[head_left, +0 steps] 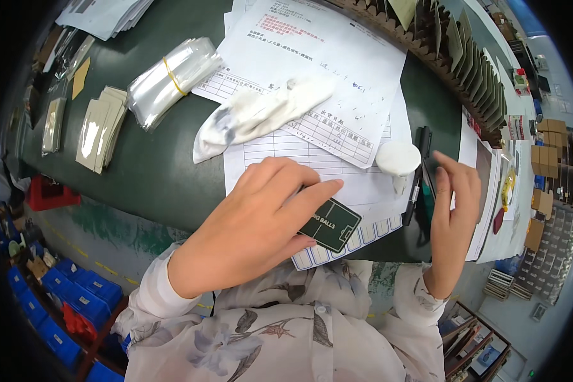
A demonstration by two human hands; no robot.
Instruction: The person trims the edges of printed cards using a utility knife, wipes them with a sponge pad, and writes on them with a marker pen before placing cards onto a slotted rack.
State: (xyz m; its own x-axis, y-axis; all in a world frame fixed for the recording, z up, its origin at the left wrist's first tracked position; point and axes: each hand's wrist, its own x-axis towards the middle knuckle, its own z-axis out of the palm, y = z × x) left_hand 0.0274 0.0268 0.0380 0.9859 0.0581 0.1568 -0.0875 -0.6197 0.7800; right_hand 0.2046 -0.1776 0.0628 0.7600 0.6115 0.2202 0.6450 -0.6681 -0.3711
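My left hand (251,219) grips a dark green rectangular plate (332,226) with white lines like a playing field. Thumb and fingers close over its left end and hide that part. Under the plate lie a label sheet (370,235) and printed papers (363,95). My right hand (457,207) hovers at the table's right side with its fingers apart, and nothing shows between them. Beside it are a black marker pen (416,188) and a round white lidded container (398,158). A smudged white cloth (261,118) rests on the papers beyond my left hand.
Left on the dark green table (165,184) are clear plastic sleeves (172,79) in a yellow band and a stack of pale packets (102,127). A cardboard rack (452,57) of upright plates stands far right. Blue bins (92,293) sit below left.
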